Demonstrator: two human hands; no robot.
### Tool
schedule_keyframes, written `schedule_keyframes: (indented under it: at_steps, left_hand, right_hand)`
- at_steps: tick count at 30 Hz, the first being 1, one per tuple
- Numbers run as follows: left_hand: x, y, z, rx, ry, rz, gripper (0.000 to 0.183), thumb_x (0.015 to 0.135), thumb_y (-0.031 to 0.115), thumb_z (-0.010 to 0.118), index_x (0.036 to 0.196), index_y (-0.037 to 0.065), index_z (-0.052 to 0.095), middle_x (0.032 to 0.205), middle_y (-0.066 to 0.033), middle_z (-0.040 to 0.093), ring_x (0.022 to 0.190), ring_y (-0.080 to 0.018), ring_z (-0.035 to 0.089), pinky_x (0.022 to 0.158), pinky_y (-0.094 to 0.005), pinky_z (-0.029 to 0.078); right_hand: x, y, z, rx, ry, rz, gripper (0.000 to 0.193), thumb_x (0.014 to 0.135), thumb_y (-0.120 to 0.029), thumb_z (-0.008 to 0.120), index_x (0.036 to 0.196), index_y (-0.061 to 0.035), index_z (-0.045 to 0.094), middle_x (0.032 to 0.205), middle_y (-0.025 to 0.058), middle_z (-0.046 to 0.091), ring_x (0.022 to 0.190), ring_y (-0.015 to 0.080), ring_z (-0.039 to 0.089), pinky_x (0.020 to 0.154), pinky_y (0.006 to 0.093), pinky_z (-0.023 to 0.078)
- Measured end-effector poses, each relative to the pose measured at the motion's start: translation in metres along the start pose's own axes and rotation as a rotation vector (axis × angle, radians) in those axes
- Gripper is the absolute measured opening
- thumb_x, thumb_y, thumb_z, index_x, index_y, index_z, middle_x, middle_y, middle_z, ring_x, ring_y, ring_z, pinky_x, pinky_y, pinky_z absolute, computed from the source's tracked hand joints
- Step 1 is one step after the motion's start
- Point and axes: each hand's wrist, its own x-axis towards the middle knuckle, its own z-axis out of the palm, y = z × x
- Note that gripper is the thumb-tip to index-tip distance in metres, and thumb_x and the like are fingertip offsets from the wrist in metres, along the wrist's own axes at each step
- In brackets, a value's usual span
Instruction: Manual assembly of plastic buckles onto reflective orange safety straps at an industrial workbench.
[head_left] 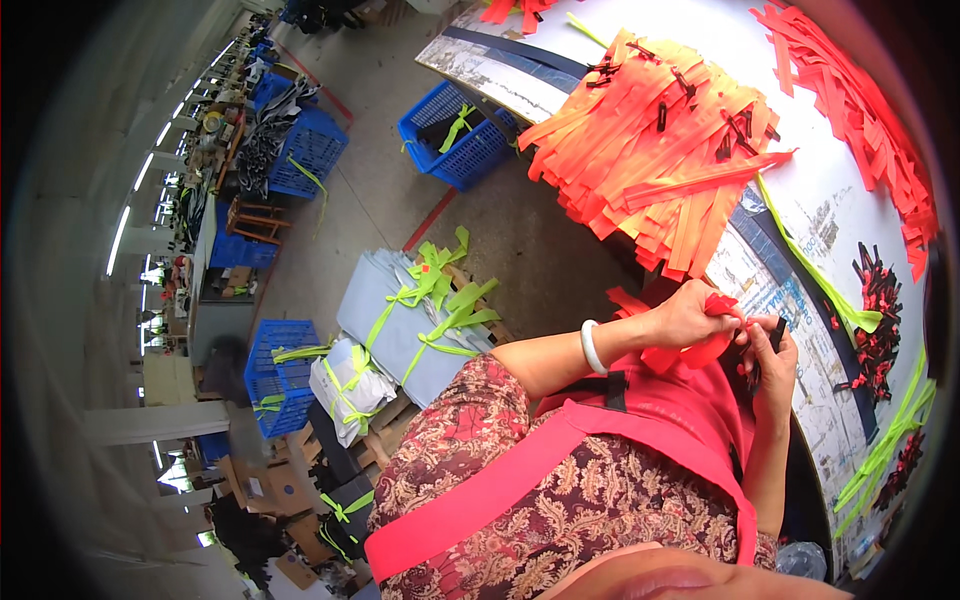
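Left hand is pinched around the end of an orange-red strap, held just off the desk edge over the lap. Right hand is closed on a small black clip, meeting the strap end right where the fingers of both hands touch. By the look of it, this piece is mid-fitting, clip not clearly seated yet.

Out from there: a big heap of orange straps on the desk, several already carrying black clips, so a fair share looks done. A loose pile of black clips waits at the right, near lime-green strips. More red strips lie along the far edge, so plenty seems left.

On the floor, grey bundles tied with lime-green ribbon, and blue plastic baskets. No readable labels.
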Motion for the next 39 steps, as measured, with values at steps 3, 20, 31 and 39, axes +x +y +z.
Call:
schedule_keyframes:
  at_steps: [3, 20, 31, 39]
  left_hand:
    - [0.0, -0.003, 0.0, 0.006, -0.024, 0.014, 0.011, 0.089, 0.005, 0.058, 0.089, 0.0, 0.068, 0.072, -0.0004, 0.064, 0.061, -0.0052, 0.055, 0.056, -0.0224, 0.045]
    - [-0.005, -0.01, 0.0, -0.006, -0.021, -0.016, 0.016, 0.091, 0.008, 0.061, 0.102, -0.002, 0.068, 0.08, -0.0043, 0.069, 0.059, -0.0058, 0.056, 0.054, -0.0196, 0.046]
    - [-0.017, -0.013, 0.003, 0.124, -0.015, 0.099, 0.014, 0.091, 0.006, 0.06, 0.1, -0.002, 0.067, 0.081, -0.0033, 0.07, 0.065, -0.0061, 0.057, 0.059, -0.0211, 0.047]
    - [-0.019, -0.019, 0.0, 0.159, -0.034, 0.153, 0.017, 0.091, 0.007, 0.061, 0.105, 0.0, 0.068, 0.078, -0.0011, 0.068, 0.062, -0.005, 0.056, 0.056, -0.0192, 0.045]
  right_hand:
    - [-0.003, -0.001, 0.0, 0.012, 0.004, 0.02, 0.017, 0.093, -0.017, 0.061, 0.102, -0.0039, 0.059, 0.076, 0.0022, 0.064, 0.049, 0.0026, 0.048, 0.044, 0.0157, 0.037]
    - [-0.013, -0.003, 0.009, 0.079, -0.013, -0.005, 0.023, 0.09, -0.022, 0.066, 0.099, -0.0014, 0.063, 0.079, 0.0028, 0.065, 0.057, 0.0045, 0.05, 0.053, 0.0163, 0.039]
    - [-0.021, 0.0, 0.019, 0.007, 0.015, -0.036, 0.022, 0.089, -0.021, 0.066, 0.097, -0.0012, 0.065, 0.076, 0.0026, 0.065, 0.056, 0.0041, 0.051, 0.052, 0.0162, 0.04]
    - [-0.022, -0.003, 0.022, -0.001, -0.03, -0.023, 0.022, 0.09, -0.023, 0.066, 0.095, -0.0026, 0.061, 0.075, 0.0028, 0.064, 0.057, 0.0042, 0.052, 0.053, 0.017, 0.041]
